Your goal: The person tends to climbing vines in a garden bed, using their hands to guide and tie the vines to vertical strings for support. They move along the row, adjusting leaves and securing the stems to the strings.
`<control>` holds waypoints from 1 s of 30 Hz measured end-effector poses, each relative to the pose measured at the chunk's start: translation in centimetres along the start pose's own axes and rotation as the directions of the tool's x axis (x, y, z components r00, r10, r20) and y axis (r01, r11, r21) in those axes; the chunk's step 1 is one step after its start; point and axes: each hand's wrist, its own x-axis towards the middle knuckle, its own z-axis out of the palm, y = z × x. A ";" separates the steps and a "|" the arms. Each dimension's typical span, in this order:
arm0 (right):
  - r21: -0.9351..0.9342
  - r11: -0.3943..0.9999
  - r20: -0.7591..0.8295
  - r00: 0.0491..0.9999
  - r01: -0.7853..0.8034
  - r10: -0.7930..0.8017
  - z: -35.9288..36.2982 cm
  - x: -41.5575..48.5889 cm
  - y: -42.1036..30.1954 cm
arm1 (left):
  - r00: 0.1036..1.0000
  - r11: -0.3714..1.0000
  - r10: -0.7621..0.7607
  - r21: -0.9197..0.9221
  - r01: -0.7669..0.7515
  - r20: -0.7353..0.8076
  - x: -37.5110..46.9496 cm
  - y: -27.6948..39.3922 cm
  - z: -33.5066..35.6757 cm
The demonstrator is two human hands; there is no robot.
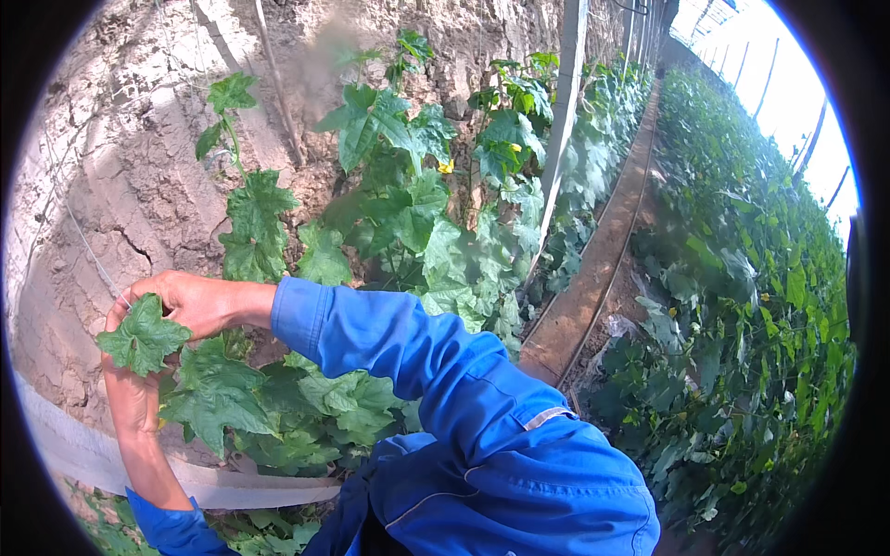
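At the left of the head view, my right hand (191,302) reaches in from the right in a blue sleeve, its fingers bent at a thin string (87,240). My left hand (135,389) comes up from below, partly behind a lobed green leaf (144,336) at the top of a climbing vine. Both hands meet around the vine top and the string, which runs up and to the left. The leaf hides several fingertips, so what each hand grips is not plain. Broad vine leaves (219,396) hang just below my hands.
A cracked earthen wall (160,181) stands behind the vines. A pale post (562,118) leans among leafy plants with yellow flowers (446,167). A narrow dirt path (591,278) edged by dark lines runs away, with dense vines (751,278) to its right. A pale curved band (264,488) crosses the lower left.
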 end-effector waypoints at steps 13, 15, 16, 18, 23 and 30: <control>-0.794 0.513 -0.243 0.943 -0.328 0.226 -1.4 -3.0 3.1 | 0.999 0.970 -0.040 0.241 0.038 0.004 1.6 -1.2 -0.9; -0.713 0.641 -0.189 0.959 -0.283 0.213 -1.0 -5.3 3.4 | 0.996 0.972 0.022 0.231 -0.041 0.087 1.2 -1.9 -1.3; -0.704 0.651 -0.219 0.959 -0.284 0.180 -0.4 -6.1 3.7 | 0.992 0.984 -0.076 0.169 0.058 0.097 1.2 -2.3 -1.6; -0.709 0.662 -0.240 0.966 -0.244 0.100 0.5 -8.0 4.0 | 0.999 0.983 -0.013 0.183 0.006 0.036 1.2 -3.3 -2.4; -0.614 0.731 -0.346 0.934 -0.298 0.090 2.3 -15.2 3.1 | 0.976 0.959 0.075 0.283 -0.014 -0.207 1.6 -4.7 -6.0; -0.595 0.596 -0.735 0.664 -0.538 -0.134 -7.9 -21.8 2.7 | 0.900 0.985 0.165 0.115 -0.129 -0.404 -0.4 -6.2 -4.9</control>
